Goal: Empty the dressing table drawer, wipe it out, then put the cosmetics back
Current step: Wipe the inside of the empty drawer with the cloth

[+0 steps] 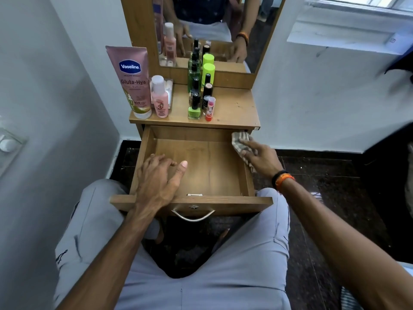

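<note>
The drawer [196, 166] is pulled out toward me, and its wooden floor is bare. My left hand [156, 182] rests over the front left corner of the drawer, with my wrist on the front board. Its fingers are loose and a little bent, my thumb sticks out flat, and it holds nothing. My right hand [261, 159] is at the right wall of the drawer, near the back corner. Its fingers are spread and mostly straight, and they press a striped cloth [241, 144] against the top of that wall. The cloth hangs over the wall, and part of it is hidden under my hand. On that wrist I wear an orange and black band [282, 179]. A curved metal handle [193, 217] hangs on the front of the drawer, below my left hand. The cosmetics stand on the table top [234, 108], just behind the drawer. Behind the left back corner of the drawer stands a big pink Vaseline tube [133, 81], and a small pink bottle [159, 97] is just beside it. Behind the middle of the drawer stands a close bunch of nail polish bottles [195, 104] with black caps, and a small pink and orange lip balm [210, 108]. Farther back from the drawer is the mirror [212, 30], and I can see my hands in it.
</note>
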The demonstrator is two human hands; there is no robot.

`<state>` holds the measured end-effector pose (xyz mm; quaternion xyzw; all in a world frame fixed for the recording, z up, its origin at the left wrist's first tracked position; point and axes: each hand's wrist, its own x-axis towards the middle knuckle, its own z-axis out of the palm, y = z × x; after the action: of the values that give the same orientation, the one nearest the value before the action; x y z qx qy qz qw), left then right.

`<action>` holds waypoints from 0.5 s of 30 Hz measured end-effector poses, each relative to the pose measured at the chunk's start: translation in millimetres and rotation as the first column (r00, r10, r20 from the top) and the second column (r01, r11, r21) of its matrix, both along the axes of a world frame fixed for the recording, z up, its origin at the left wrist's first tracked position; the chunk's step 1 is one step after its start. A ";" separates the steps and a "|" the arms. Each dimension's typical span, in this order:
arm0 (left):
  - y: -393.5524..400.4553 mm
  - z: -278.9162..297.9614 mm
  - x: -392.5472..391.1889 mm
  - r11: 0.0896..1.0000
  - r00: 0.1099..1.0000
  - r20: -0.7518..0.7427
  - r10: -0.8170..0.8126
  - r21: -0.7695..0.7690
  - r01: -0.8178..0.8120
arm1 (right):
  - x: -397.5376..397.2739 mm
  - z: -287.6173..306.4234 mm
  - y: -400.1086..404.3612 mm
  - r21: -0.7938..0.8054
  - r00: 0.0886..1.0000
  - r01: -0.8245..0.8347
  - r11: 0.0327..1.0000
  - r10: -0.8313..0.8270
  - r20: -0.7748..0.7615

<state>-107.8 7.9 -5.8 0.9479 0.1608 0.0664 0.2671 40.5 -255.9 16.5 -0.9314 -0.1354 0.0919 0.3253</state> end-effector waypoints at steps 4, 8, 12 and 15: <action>-2.2 -2.8 2.2 0.999 1.000 -0.014 -0.009 0.047 0.010 | -45.4 1.1 -16.1 -0.057 0.996 0.035 0.998 -0.040 -0.081; -1.7 -3.4 2.8 0.999 1.000 -0.006 -0.005 0.044 0.005 | -73.8 10.8 -26.2 -0.157 0.994 -0.021 0.987 0.003 -0.109; 0.6 -0.5 -1.7 1.000 0.997 0.072 0.009 -0.023 -0.008 | -59.4 17.7 -20.7 -0.194 0.993 -0.052 0.980 0.030 -0.117; -0.4 2.5 0.3 0.999 0.997 0.077 0.009 -0.043 -0.005 | -40.7 14.2 -12.2 -0.194 0.999 -0.031 0.980 0.025 -0.035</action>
<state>-107.5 7.5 -3.3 0.9380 0.1551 0.1005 0.2932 -0.2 -268.1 30.8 -0.9551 -0.1336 0.1245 0.2333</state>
